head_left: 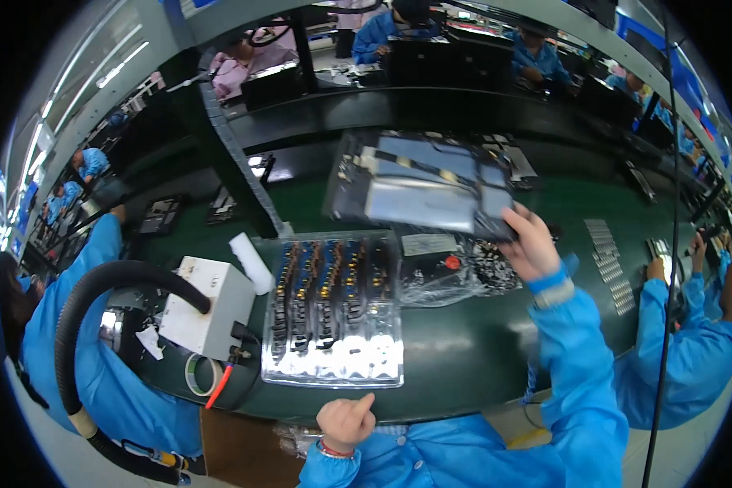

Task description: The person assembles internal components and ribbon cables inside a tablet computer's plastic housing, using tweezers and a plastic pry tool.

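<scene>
My right hand [533, 242] grips the near right corner of an opened tablet [424, 189], thumb on top. Broad silver-blue battery panels and a dark ribbon strip show inside it. The tablet is held above the bench, slightly blurred. Below it, left of centre, lies a clear plastic tray [333, 381] with rows of small flex-cable parts; its near rows are bare. By the near bench edge, just below the tray, is my left hand [347, 421], fingers curled and index finger poking out. Nothing shows in it.
Left of the tray stand a white box [207, 302] with a black hose [77, 325], a white roll [252, 264], a tape roll [203, 375] and a red-handled tool [220, 387]. Plastic bags of small parts [496, 264] lie right of it. Co-workers sit at both sides.
</scene>
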`<act>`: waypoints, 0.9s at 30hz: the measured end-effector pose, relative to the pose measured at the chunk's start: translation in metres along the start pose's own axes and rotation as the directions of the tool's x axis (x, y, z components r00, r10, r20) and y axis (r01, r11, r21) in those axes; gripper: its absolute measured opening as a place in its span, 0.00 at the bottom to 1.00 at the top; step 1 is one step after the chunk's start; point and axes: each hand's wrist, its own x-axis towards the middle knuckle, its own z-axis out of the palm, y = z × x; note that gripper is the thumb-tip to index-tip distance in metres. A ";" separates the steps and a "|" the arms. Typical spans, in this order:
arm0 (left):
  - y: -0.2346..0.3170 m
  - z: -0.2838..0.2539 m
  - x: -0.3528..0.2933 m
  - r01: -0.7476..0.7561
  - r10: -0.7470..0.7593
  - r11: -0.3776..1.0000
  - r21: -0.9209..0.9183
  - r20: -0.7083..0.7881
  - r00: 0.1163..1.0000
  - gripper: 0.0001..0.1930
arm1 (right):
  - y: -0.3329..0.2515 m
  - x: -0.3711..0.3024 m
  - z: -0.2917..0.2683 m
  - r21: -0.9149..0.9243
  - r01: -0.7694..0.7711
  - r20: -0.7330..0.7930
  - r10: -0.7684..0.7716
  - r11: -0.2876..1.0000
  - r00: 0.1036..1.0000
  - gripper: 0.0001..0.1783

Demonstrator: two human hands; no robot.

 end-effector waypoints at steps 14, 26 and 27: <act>-0.002 0.012 -0.003 0.220 -0.224 0.974 -0.046 -0.082 0.971 0.12 | 0.154 0.235 0.154 -0.336 -0.330 -0.173 0.286 0.882 0.942 0.12; -0.004 0.007 -0.003 0.202 -0.205 0.978 -0.054 -0.057 0.977 0.15 | 0.022 0.189 0.051 -0.770 0.518 0.484 0.189 -0.371 0.855 0.33; -0.005 0.007 -0.003 0.200 -0.202 0.979 -0.047 -0.042 0.979 0.15 | 0.016 0.185 0.034 -0.750 0.514 0.477 0.198 -0.416 0.857 0.36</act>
